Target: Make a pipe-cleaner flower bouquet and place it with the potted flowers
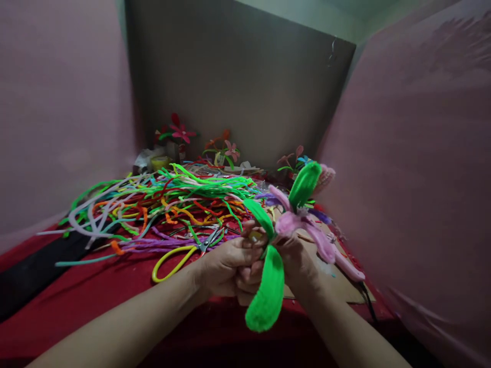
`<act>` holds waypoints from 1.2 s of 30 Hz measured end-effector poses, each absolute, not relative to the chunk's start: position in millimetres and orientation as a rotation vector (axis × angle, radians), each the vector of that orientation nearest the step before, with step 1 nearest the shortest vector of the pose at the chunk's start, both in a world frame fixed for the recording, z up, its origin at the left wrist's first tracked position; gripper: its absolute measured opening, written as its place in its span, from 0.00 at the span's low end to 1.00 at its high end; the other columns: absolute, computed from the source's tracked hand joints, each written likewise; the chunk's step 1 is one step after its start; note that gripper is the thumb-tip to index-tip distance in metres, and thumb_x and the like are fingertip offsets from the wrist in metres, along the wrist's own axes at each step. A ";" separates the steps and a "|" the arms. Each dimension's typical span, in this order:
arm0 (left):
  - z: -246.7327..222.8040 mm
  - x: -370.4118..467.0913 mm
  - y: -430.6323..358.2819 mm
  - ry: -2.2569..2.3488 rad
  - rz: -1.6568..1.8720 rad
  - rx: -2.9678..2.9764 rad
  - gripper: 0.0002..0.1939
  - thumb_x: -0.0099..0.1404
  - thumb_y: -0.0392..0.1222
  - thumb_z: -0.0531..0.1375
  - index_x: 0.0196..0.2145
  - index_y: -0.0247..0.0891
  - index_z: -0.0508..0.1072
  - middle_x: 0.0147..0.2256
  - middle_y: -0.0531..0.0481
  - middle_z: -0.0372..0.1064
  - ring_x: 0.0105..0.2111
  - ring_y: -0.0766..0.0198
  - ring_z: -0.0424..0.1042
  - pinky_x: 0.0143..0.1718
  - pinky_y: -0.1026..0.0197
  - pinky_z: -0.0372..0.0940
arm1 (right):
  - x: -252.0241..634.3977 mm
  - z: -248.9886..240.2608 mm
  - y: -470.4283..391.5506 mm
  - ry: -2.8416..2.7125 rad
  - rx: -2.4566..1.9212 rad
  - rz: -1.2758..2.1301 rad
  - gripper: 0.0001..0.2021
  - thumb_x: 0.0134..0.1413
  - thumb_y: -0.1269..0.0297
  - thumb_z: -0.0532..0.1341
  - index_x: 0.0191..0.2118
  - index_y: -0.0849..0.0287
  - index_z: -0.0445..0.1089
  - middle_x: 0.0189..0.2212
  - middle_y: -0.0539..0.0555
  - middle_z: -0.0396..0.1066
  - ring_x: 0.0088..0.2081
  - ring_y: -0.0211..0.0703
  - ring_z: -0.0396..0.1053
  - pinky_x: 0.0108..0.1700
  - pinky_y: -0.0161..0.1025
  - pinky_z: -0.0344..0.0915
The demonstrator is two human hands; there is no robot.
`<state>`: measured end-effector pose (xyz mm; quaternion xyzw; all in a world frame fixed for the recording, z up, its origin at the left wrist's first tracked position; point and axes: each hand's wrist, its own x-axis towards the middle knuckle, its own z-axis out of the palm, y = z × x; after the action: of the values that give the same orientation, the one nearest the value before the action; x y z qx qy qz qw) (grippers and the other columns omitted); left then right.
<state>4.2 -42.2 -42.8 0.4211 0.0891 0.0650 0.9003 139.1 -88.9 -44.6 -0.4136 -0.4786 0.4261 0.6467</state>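
Observation:
My left hand (230, 263) is closed, its fingers wrapped round the stem of a pipe-cleaner flower at the lower middle. Behind the green leaves, my right hand (293, 255) meets it; its fingers are mostly hidden, so its grip is unclear. One bright green leaf (266, 294) hangs down in front of the hands, another (261, 217) points up to the left, and a third (306, 184) stands upright above. Pink petals (291, 223) spread out at the right of the hands.
Scissors with yellow handles (172, 261) lie left of my hands on the red cloth (126, 306). Beyond them is a pile of coloured pipe cleaners (192, 191). Small finished flowers (182, 134) stand at the back. A cardboard sheet (339, 283) and a pink glue gun (349, 266) are at the right.

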 end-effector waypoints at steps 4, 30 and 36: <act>-37.1 2.4 -41.0 0.167 0.145 0.884 0.17 0.51 0.48 0.64 0.19 0.36 0.62 0.13 0.58 0.51 0.12 0.74 0.48 0.14 0.68 0.45 | 121.6 -30.1 -97.1 -0.955 -0.779 1.189 0.09 0.31 0.61 0.69 0.24 0.55 0.73 0.23 0.51 0.72 0.32 0.47 0.70 0.33 0.42 0.67; -44.7 17.7 -49.8 0.517 1.114 2.053 0.06 0.65 0.39 0.51 0.31 0.39 0.66 0.30 0.50 0.65 0.30 0.64 0.63 0.35 0.63 0.58 | 116.2 -39.8 -86.7 -0.692 -0.777 0.905 0.04 0.37 0.72 0.66 0.25 0.58 0.73 0.24 0.47 0.72 0.28 0.38 0.66 0.38 0.37 0.63; -56.4 14.2 -38.2 0.556 1.142 2.078 0.07 0.62 0.34 0.51 0.27 0.41 0.65 0.26 0.52 0.64 0.26 0.64 0.62 0.31 0.63 0.57 | 112.1 -43.4 -84.7 -0.743 -0.905 0.797 0.05 0.42 0.67 0.64 0.29 0.59 0.75 0.24 0.48 0.73 0.30 0.40 0.67 0.37 0.37 0.64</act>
<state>14.2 -38.2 -56.4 0.8007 0.2142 0.4399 0.3457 112.1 -84.7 -43.4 -0.4155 -0.3412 0.3662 0.7595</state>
